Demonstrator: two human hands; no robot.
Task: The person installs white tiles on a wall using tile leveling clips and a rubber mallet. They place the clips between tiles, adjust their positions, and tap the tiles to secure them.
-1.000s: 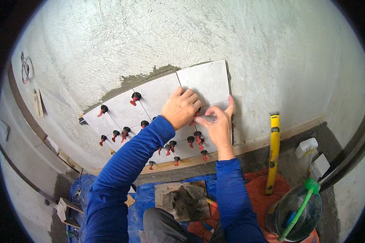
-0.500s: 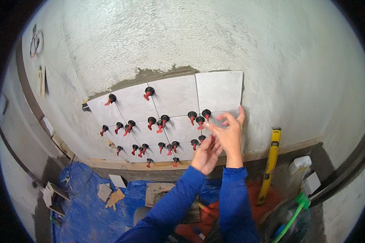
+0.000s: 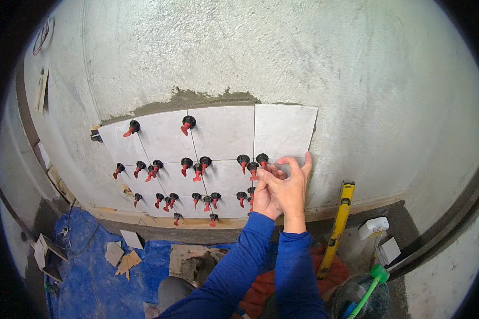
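Note:
On the wall before me are grey tiles (image 3: 223, 132) studded with several black-and-red levelling clips (image 3: 188, 125). My left hand (image 3: 266, 198) is behind and left of my right, palm up, its fingers curled beside a lower-right group of clips; what they hold, if anything, is hidden. My right hand (image 3: 286, 194) overlaps it, thumb at a clip (image 3: 253, 169) under the top-right tile (image 3: 285, 127), other fingers apart and bent, one reaching toward the tiles’ right edge. Grey adhesive (image 3: 197, 98) shows along the top of the tiles.
A yellow level (image 3: 335, 228) stands right of my arms, near a white container (image 3: 372, 228) and a bucket (image 3: 362, 303) with a green-headed tool (image 3: 379, 274). Blue sheeting (image 3: 90, 276) with tile offcuts (image 3: 114, 253) covers the floor at left. An orange cloth (image 3: 324, 271) lies below.
My left hand has dropped from over the middle tiles, turned palm up and slid in behind my right. My right hand has moved slightly lower on the tiles. The view has shifted.

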